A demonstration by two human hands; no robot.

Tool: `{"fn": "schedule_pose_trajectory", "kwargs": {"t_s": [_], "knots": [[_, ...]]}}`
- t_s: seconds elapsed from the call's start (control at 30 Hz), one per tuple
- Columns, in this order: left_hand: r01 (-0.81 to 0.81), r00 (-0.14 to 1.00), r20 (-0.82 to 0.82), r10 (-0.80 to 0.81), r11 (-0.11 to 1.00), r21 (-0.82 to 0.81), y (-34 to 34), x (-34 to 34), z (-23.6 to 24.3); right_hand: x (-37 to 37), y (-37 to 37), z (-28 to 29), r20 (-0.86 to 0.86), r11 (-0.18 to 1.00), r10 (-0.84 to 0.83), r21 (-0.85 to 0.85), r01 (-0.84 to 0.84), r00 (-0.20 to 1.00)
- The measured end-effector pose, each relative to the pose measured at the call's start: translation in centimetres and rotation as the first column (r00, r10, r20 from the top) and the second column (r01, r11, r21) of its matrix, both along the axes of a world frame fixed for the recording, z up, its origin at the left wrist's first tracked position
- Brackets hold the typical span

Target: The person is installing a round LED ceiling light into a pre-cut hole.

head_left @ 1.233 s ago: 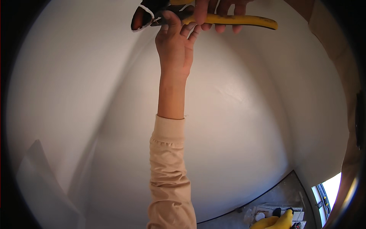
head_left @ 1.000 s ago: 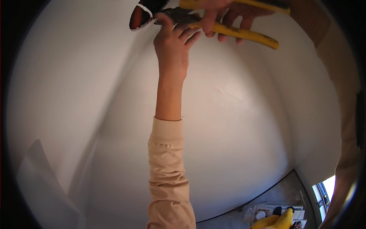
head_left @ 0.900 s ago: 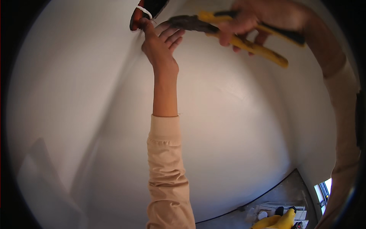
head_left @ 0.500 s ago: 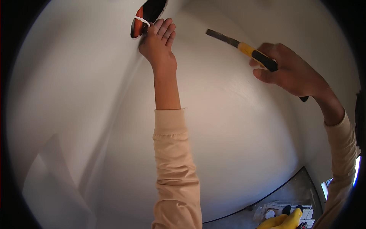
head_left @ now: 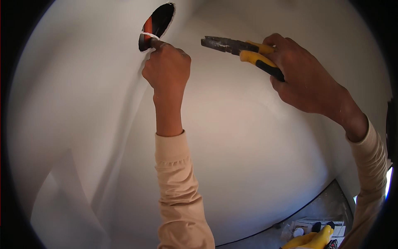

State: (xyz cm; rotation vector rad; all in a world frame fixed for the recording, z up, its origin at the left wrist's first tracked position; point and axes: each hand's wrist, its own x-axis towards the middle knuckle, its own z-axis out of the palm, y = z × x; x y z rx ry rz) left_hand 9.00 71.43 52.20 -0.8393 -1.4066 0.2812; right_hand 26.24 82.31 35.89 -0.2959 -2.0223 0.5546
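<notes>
A dark oval opening (head_left: 165, 18) in the white surface holds an orange strip (head_left: 148, 28), crossed by a thin white cord (head_left: 145, 33). My left hand (head_left: 166, 70) is closed at the opening's lower edge, touching the cord; what its fingertips grip is hidden. My right hand (head_left: 306, 81) is closed on pliers (head_left: 228, 45) with yellow-and-black handles and worn dark jaws, held to the right of the opening with the jaws pointing left toward it.
White wall and ceiling surfaces (head_left: 248, 145) surround both hands. At the lower right, a grey floor (head_left: 338, 197) carries yellow items (head_left: 319, 238), a small white lid (head_left: 298, 232) and papers or packets. A bright window (head_left: 388, 182) shows at the right edge.
My right hand has pulled the pliers away from the opening, down and rightward, and turned them. My left hand's fingers, loosely spread earlier, have curled closed at the opening.
</notes>
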Motion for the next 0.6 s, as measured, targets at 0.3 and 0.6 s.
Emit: {"fn": "schedule_pose_trajectory", "kwargs": {"t_s": [0.3, 0.6], "knots": [[0.676, 0.292, 0.658, -0.694, 0.636, 0.371, 1.2, -0.3, -3.1, -0.2, 1.1, 2.2, 0.11, 0.955, -0.253, 0.185, 0.23, 0.961], [0.454, -0.815, 0.488, -0.312, 0.18, 0.873, 3.6, 0.9, -4.2, -2.4, 0.1, 8.0, -0.28, 0.289, -0.751, 0.675, 0.679, 0.598]]}}
